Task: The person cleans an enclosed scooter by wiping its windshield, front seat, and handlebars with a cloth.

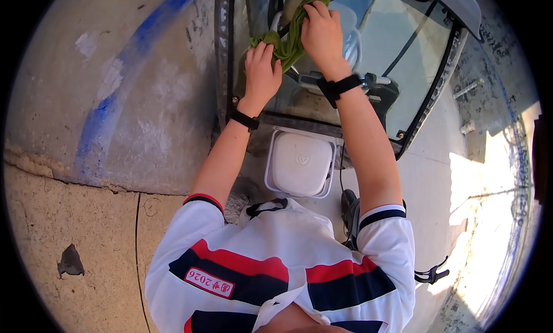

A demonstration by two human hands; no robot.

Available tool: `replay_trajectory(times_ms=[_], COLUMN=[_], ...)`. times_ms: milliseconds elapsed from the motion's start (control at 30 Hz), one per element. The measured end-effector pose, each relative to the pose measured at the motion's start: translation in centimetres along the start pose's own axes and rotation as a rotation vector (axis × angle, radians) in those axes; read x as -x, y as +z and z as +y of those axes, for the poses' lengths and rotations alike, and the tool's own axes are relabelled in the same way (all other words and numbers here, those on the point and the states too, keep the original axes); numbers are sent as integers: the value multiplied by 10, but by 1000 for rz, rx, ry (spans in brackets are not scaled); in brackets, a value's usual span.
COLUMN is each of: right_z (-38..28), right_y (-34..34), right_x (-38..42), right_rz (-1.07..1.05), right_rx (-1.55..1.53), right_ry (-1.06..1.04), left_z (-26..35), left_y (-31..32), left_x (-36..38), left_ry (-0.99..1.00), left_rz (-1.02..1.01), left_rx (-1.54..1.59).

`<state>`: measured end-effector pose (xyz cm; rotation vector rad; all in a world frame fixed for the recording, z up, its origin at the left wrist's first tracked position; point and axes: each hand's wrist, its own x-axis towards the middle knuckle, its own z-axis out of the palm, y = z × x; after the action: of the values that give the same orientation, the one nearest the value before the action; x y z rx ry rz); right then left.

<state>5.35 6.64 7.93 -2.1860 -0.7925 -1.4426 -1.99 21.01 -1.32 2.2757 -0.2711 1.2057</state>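
Observation:
A green cloth lies bunched against the glass panel of a black-framed vehicle or cabin at the top. My left hand has its fingers curled over the cloth's lower left end. Higher and to the right, my right hand grips the cloth's upper end, fingertips pressed into it. Both wrists wear black bands. Behind the glass, grey and light blue shapes show, partly hidden by the cloth and hands.
Below the frame is a white square seat or lid. A thin black cable hangs beside it, near a dark shoe. A concrete wall with blue paint stands left. A black lever shows lower right.

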Motion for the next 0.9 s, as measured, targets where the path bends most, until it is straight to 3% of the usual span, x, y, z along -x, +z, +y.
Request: replay_trajectory(times_ms=[367, 900], right_z=[8, 44], right_y=[-16, -79], right_x=[19, 78], right_rz=[-46, -132], right_rx=[65, 141], right_ry=[2, 110], left_z=[14, 81], left_y=[12, 49], left_x=[19, 68], left_ry=[5, 57], left_rz=[-24, -228], left_rx=[32, 280])
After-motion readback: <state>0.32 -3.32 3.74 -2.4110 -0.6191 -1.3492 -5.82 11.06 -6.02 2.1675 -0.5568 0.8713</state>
